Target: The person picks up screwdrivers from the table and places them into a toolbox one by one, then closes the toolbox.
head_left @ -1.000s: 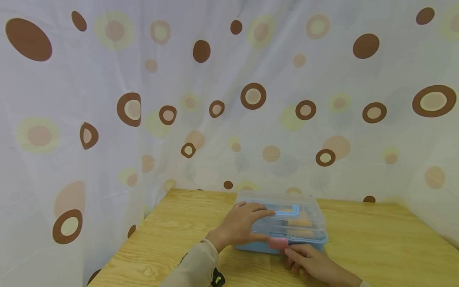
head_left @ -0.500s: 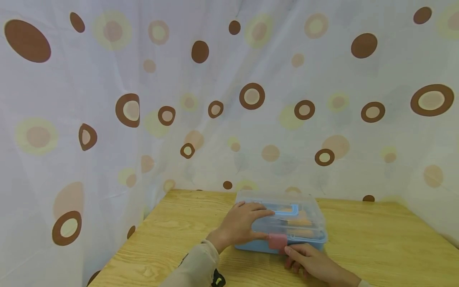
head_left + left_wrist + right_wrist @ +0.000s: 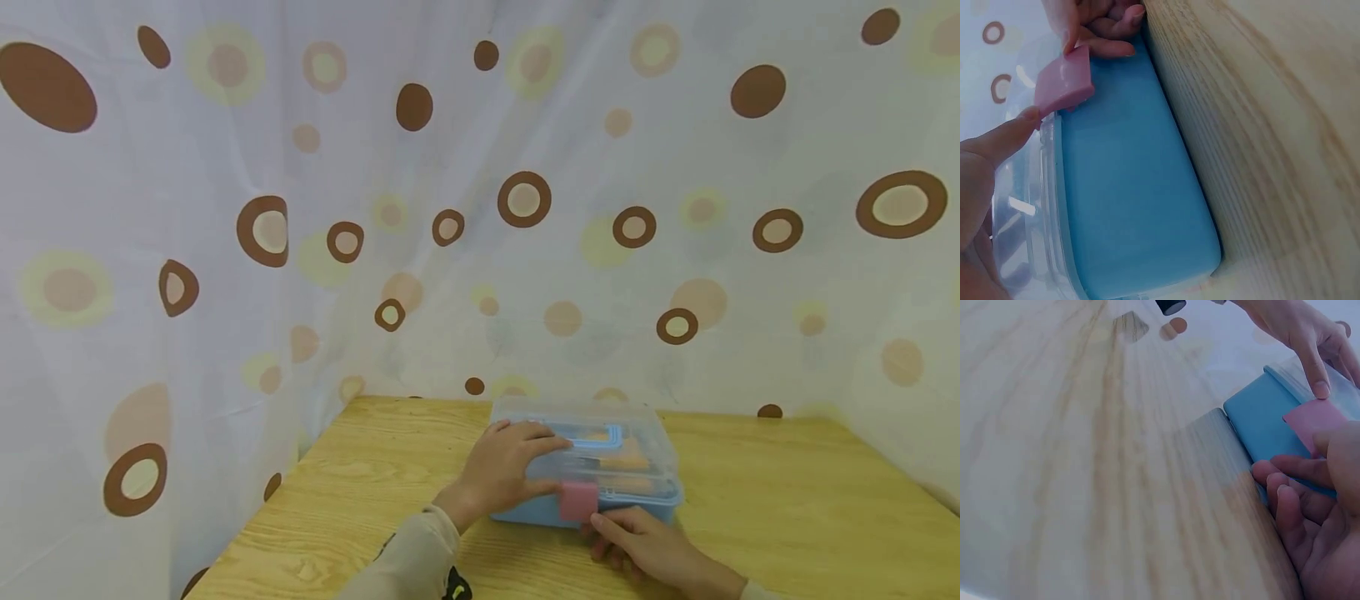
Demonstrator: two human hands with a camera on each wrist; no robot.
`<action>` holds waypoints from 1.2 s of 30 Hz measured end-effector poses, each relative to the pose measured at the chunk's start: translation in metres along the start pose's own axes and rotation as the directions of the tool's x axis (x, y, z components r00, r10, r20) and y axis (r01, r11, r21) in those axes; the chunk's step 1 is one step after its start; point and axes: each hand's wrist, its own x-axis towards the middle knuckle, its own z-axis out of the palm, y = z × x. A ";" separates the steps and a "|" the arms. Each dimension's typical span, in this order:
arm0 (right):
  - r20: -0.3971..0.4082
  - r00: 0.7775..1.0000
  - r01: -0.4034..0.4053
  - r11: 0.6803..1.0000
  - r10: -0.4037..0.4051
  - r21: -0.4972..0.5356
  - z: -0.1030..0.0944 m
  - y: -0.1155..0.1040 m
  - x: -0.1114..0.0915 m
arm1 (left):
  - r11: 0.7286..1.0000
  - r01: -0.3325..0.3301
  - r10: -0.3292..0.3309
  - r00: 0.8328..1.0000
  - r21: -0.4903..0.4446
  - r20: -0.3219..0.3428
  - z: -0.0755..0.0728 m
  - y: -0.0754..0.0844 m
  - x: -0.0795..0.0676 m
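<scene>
A plastic storage box with a light-blue base and a clear lid stands on the wooden table, its lid down. On its front is a pink latch, tilted out from the blue wall in the left wrist view. My left hand rests on the lid with fingers extended, the thumb touching the latch's upper edge. From the front right, my right hand pinches the latch's lower edge between thumb and index finger; its other fingers curl loosely beside the box's lower front edge.
A blue handle lies flat on the lid, and orange pieces show through it. The wooden table extends on both sides. A dotted white curtain hangs behind and to the left. A black item is by the left sleeve.
The pink latch has swung, now showing a taller face in the head view. Both hands keep their places on the box; the head view has shifted slightly.
</scene>
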 end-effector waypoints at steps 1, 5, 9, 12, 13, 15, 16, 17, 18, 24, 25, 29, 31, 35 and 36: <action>-0.005 1.000 0.005 1.000 -0.005 -0.005 0.001 0.001 0.000 | 1.000 -0.003 0.003 1.000 0.006 -0.005 0.000 0.000 0.000; -0.034 0.999 -0.008 1.000 0.008 -0.011 0.001 0.002 0.000 | 0.999 -0.010 0.012 0.999 0.034 -0.032 0.003 0.000 0.002; -0.061 0.998 -0.037 0.999 0.036 -0.017 0.001 0.004 0.001 | 0.999 -0.005 0.008 0.999 0.045 -0.047 0.004 0.000 0.002; -0.056 0.998 -0.042 0.999 0.040 -0.026 0.003 0.005 0.002 | 0.999 -0.010 0.012 0.999 0.035 -0.050 0.005 0.000 -0.001; -0.055 0.998 -0.039 0.999 0.037 -0.027 0.004 0.005 0.002 | 0.999 -0.013 0.015 0.999 0.030 -0.052 0.006 -0.001 -0.002; -0.058 0.998 -0.033 0.999 0.032 -0.030 0.005 0.004 0.003 | 0.999 -0.017 0.019 0.998 0.028 -0.056 0.005 -0.002 -0.003; -0.056 0.998 -0.026 0.999 0.024 -0.033 0.005 0.003 0.004 | 0.999 -0.018 0.019 0.998 0.029 -0.058 0.005 -0.002 -0.003; -0.057 0.998 -0.019 0.999 0.017 -0.037 0.005 0.002 0.005 | 0.999 -0.016 0.018 0.998 0.033 -0.059 0.004 -0.002 -0.003; -0.058 0.998 -0.012 0.999 0.010 -0.040 0.005 0.000 0.005 | 0.999 -0.015 0.017 0.998 0.035 -0.059 0.003 -0.002 -0.002; -0.039 0.999 -0.018 1.000 0.018 -0.003 0.004 -0.004 0.004 | 0.999 -0.017 0.019 0.998 0.043 -0.059 0.002 -0.003 0.000; -0.040 0.999 -0.029 1.000 0.029 0.007 0.004 -0.004 0.004 | 0.999 -0.016 0.019 0.998 0.042 -0.058 0.003 -0.003 0.000; -0.041 0.997 -0.060 0.998 0.061 0.038 0.004 -0.006 0.004 | 1.000 -0.013 0.015 0.998 0.028 -0.058 0.002 -0.003 0.001; -0.036 0.996 -0.074 0.995 0.076 0.061 0.004 -0.006 0.004 | 1.000 -0.013 0.014 0.998 0.019 -0.058 0.001 -0.003 0.001; -0.023 0.994 -0.102 0.989 0.105 0.105 0.005 -0.007 0.003 | 1.000 -0.010 0.010 0.999 0.006 -0.048 0.001 -0.003 0.000; -0.021 0.994 -0.109 0.988 0.112 0.114 0.005 -0.006 0.002 | 1.000 -0.010 0.010 0.999 0.004 -0.048 0.001 -0.003 -0.001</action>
